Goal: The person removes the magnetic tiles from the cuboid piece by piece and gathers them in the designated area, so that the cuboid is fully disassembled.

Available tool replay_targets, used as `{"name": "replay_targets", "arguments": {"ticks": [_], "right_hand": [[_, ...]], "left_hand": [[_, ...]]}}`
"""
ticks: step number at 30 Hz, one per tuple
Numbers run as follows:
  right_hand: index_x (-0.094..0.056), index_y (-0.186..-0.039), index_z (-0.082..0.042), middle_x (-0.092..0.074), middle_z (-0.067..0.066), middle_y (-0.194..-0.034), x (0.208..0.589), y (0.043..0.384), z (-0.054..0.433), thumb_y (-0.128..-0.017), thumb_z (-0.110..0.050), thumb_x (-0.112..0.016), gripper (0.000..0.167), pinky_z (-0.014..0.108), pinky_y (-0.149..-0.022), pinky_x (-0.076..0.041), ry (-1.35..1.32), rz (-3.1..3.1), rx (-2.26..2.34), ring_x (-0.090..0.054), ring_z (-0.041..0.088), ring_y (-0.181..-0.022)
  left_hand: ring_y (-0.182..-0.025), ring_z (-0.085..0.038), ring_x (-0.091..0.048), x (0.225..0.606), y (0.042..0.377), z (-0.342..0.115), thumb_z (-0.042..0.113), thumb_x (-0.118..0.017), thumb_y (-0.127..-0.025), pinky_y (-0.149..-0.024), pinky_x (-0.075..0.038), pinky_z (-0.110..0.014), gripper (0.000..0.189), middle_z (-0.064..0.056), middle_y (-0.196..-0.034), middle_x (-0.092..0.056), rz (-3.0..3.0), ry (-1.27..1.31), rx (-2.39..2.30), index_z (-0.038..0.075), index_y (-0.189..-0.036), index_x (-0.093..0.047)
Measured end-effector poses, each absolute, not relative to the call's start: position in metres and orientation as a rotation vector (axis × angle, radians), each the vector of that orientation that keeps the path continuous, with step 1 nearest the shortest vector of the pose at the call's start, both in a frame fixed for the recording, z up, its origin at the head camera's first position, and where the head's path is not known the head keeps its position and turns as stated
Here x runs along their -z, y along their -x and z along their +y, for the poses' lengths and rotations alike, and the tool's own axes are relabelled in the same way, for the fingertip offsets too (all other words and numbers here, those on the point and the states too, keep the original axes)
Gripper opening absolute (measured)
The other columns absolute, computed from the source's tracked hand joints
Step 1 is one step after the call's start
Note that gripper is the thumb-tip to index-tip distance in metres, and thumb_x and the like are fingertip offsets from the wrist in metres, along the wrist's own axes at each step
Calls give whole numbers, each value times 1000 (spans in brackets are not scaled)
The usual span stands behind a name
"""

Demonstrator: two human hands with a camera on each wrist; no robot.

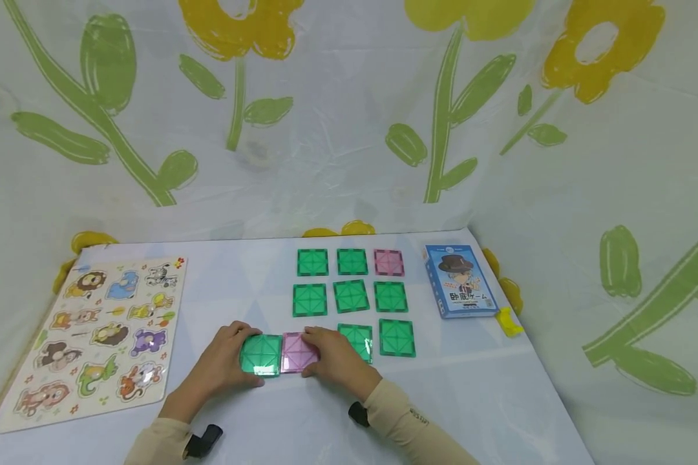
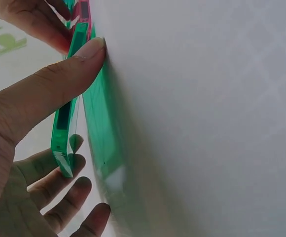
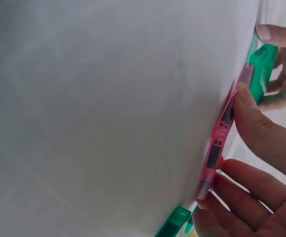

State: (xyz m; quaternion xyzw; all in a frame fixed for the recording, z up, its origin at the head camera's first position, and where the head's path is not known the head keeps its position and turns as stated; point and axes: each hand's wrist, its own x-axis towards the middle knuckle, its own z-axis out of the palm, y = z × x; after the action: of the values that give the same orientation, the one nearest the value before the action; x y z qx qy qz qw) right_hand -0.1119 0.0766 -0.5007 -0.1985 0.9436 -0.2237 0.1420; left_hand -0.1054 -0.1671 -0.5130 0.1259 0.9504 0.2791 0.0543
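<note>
A green square magnetic tile (image 1: 261,354) and a pink square magnetic tile (image 1: 298,352) lie side by side, edge against edge, low over the near part of the table. My left hand (image 1: 227,361) grips the green one from its left, the thumb (image 2: 91,49) on its near edge and the other fingers around the far side. From the right, my right hand (image 1: 340,361) pinches the pink one, with the thumb (image 3: 246,96) on its near edge. In the right wrist view, the pink tile (image 3: 214,153) leans slightly, close to the white tabletop.
Several green tiles (image 1: 312,262) and one pink tile (image 1: 389,263) lie in spaced rows behind my hands. An animal puzzle board (image 1: 116,316) is at left. A blue card box (image 1: 461,281) stands at back right beside a yellow scrap (image 1: 508,321). Flower-print cloth (image 1: 337,161) hangs behind.
</note>
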Motion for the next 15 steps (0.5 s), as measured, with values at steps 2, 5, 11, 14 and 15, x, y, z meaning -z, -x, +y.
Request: {"name": "replay_targets", "arguments": {"ticks": [2, 5, 11, 14, 15], "right_hand": [[-60, -139, -9, -59, 6, -146, 501, 113, 77, -78, -24, -87, 68, 39, -112, -49, 562, 2714, 665, -57, 25, -135], [-60, -139, -9, -58, 6, -147, 502, 115, 78, -78, -23, -87, 68, 38, -112, -48, 553, 2708, 686, -56, 25, -136], [-59, -140, -9, -56, 4, -150, 504, 120, 84, -78, -22, -87, 69, 38, -115, -46, 506, 2711, 717, -53, 24, -140], [-59, -140, -9, -55, 4, -151, 504, 123, 86, -78, -22, -87, 69, 40, -115, -45, 474, 2697, 747, -52, 25, -140], [-59, -141, -10, -55, 3, -151, 504, 123, 87, -79, -21, -87, 69, 41, -116, -44, 465, 2695, 755, -52, 26, -140]], "left_hand": [[-108, -28, -55, 512, 103, -167, 35, -101, -48, -93, -54, -50, 85, -8, -118, -61, 2876, -377, -854, 9, -121, -65], [-106, -27, -55, 510, 98, -168, 35, -101, -47, -93, -54, -50, 86, -9, -117, -60, 2862, -368, -843, 8, -121, -65], [-107, -25, -55, 510, 80, -166, 39, -100, -48, -93, -55, -49, 88, -6, -118, -58, 2839, -344, -808, 9, -123, -63], [-106, -21, -55, 511, 69, -157, 41, -99, -49, -93, -55, -46, 89, -3, -117, -58, 2829, -372, -798, 10, -123, -62], [-106, -19, -55, 511, 65, -154, 42, -99, -48, -93, -56, -45, 89, -2, -117, -58, 2831, -377, -800, 11, -123, -62]]}}
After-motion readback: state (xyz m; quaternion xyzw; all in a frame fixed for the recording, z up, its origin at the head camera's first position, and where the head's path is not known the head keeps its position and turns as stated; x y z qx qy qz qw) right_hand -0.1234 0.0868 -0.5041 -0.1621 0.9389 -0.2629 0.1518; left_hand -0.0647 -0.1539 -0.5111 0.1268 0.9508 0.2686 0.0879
